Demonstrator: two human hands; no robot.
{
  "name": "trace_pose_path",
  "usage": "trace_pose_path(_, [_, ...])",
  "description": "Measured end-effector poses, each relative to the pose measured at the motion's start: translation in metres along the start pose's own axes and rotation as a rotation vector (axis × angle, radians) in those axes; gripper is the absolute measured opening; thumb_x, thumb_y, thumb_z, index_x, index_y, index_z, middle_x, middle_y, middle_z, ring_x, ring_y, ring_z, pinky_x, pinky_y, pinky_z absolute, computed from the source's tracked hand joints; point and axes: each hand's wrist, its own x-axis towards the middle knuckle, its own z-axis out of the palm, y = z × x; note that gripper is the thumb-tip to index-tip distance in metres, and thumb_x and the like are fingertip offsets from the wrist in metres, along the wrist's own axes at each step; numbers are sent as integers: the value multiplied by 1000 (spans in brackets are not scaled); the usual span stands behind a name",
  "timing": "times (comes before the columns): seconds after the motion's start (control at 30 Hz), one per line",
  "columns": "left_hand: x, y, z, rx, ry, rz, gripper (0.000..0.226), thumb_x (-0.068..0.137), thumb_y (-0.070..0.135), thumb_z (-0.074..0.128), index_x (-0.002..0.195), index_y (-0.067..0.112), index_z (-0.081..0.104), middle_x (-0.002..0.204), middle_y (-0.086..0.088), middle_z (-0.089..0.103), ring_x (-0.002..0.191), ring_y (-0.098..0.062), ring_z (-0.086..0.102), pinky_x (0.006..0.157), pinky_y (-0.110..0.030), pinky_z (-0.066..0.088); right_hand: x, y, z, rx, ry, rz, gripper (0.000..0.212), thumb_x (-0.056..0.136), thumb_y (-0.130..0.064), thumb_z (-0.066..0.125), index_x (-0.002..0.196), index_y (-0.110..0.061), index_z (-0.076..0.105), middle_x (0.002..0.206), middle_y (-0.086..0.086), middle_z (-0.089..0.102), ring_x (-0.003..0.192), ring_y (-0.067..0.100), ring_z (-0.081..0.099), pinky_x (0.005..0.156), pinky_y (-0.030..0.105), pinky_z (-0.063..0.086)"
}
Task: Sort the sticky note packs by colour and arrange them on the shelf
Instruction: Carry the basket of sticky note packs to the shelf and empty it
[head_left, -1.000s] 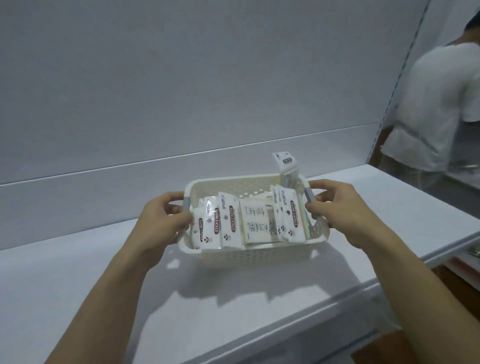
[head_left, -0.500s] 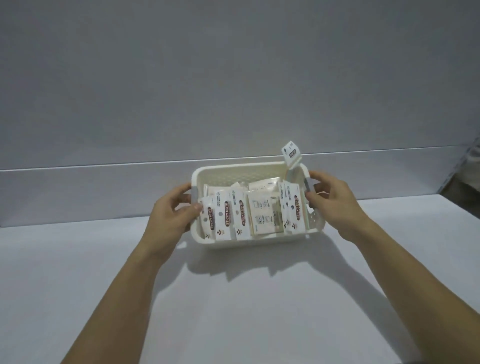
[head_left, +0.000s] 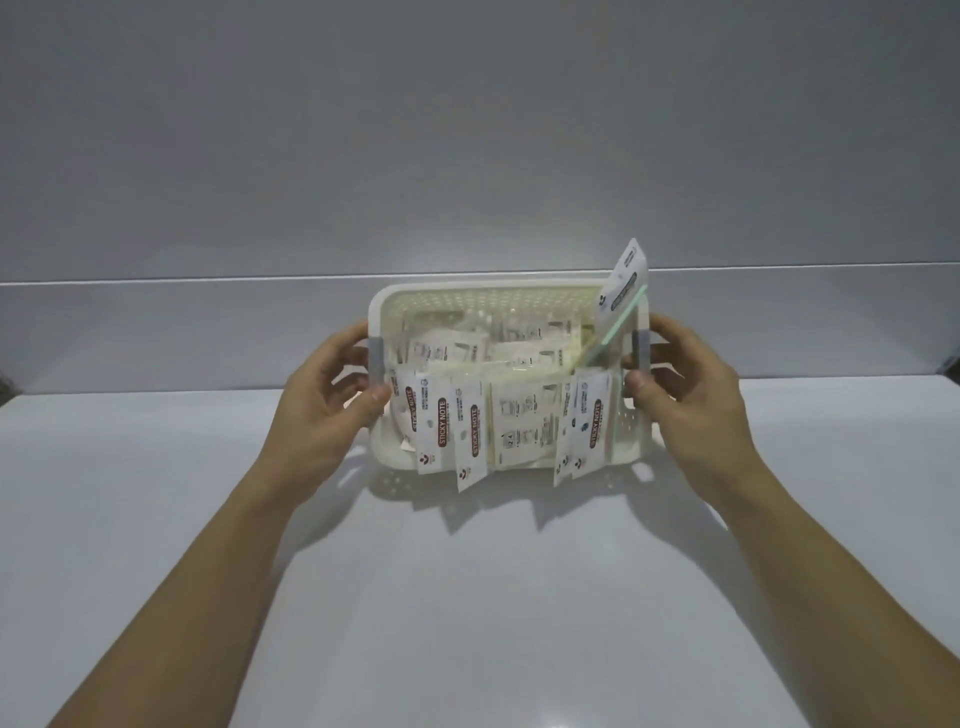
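A cream perforated basket (head_left: 488, 304) sits on the white shelf (head_left: 467, 597), tipped toward me. It holds several sticky note packs (head_left: 470, 436) in white wrappers with red "STICKY NOTE" labels, some hanging over its near rim. One pack with a green edge (head_left: 621, 301) sticks up at the back right corner. My left hand (head_left: 324, 410) grips the basket's left grey handle. My right hand (head_left: 685, 395) grips the right grey handle.
The grey back panel (head_left: 467, 145) of the shelf rises just behind the basket, with a low ledge (head_left: 156, 332) along its foot. Bare shelf surface stretches left, right and in front of the basket.
The view has swung left, so the person at the right is out of sight. The basket has tilted toward me and the front packs now hang over its near rim.
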Motion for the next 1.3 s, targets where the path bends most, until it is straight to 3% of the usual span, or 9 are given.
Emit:
trace_pose_path(0.2, [1, -14, 0, 128, 5, 45, 52, 81, -2, 68, 117, 29, 47, 101, 1, 57, 84, -24, 62, 74, -37, 57, -1, 16, 5, -148, -5, -8, 53, 88, 8, 67, 118, -33, 56, 100, -2, 69, 86, 27, 69, 71, 44, 62])
trace_pose_path(0.37, [-1, -17, 2, 187, 12, 63, 55, 83, -6, 68, 116, 34, 48, 98, 11, 59, 88, -18, 63, 80, -42, 57, -1, 11, 0, -145, -81, -26, 52, 91, 6, 64, 119, -38, 54, 97, -4, 69, 84, 18, 68, 64, 24, 58])
trace_pose_path(0.5, [-4, -14, 4, 50, 28, -4, 41, 80, 0, 51, 113, 25, 51, 102, 0, 60, 91, -22, 62, 73, -47, 57, 2, 6, -3, -63, -95, 72, 22, 105, -10, 49, 117, -25, 59, 103, 4, 69, 92, 20, 68, 62, 26, 58])
trace_pose_path(0.6, [0, -3, 5, -180, 121, -236, 22, 89, 23, 43, 104, 21, 58, 97, -1, 63, 90, -23, 61, 75, -46, 55, 6, -3, -4, 39, -20, 328, 34, 110, -28, 33, 112, -12, 62, 102, 8, 70, 92, 19, 68, 64, 28, 58])
trace_pose_path(0.7, [14, 11, -3, -175, 126, -552, 64, 97, 70, 27, 109, 23, 69, 102, -7, 71, 103, -28, 66, 91, -53, 53, 21, -14, -6, -9, -80, 549, 52, 104, -61, 25, 107, -28, 66, 107, 5, 72, 100, 24, 68, 87, 46, 57])
trace_pose_path(0.8, [23, 24, 2, -97, -44, -681, 85, 85, 87, 23, 115, 24, 74, 112, -13, 74, 106, -31, 70, 94, -55, 54, 39, -29, 1, -117, -191, 594, 68, 95, -76, 25, 113, -26, 67, 104, 5, 72, 99, 26, 67, 87, 45, 54])
trace_pose_path(1.03, [8, 23, 15, -207, 8, -465, 68, 72, 70, 59, 118, 22, 71, 117, -10, 67, 103, -24, 62, 95, -45, 48, 29, -24, 12, 42, -130, 393, 29, 102, -32, 42, 93, -25, 68, 73, -6, 69, 74, 18, 62, 70, 34, 49])
trace_pose_path(1.17, [5, 18, 7, -183, -121, -284, 60, 80, 55, 54, 132, 25, 61, 136, -7, 63, 119, -24, 61, 103, -48, 45, 18, -18, 9, 117, -170, 252, 32, 106, -18, 39, 121, -29, 66, 94, -15, 73, 75, 2, 63, 68, 25, 48])
trace_pose_path(1.3, [7, 18, 5, -140, -130, -167, 68, 75, 48, 57, 139, 26, 55, 138, -2, 63, 124, -22, 61, 100, -45, 48, 15, -18, 2, 122, -216, 122, 35, 102, -25, 52, 135, -17, 59, 120, -4, 72, 105, 15, 69, 77, 32, 55])
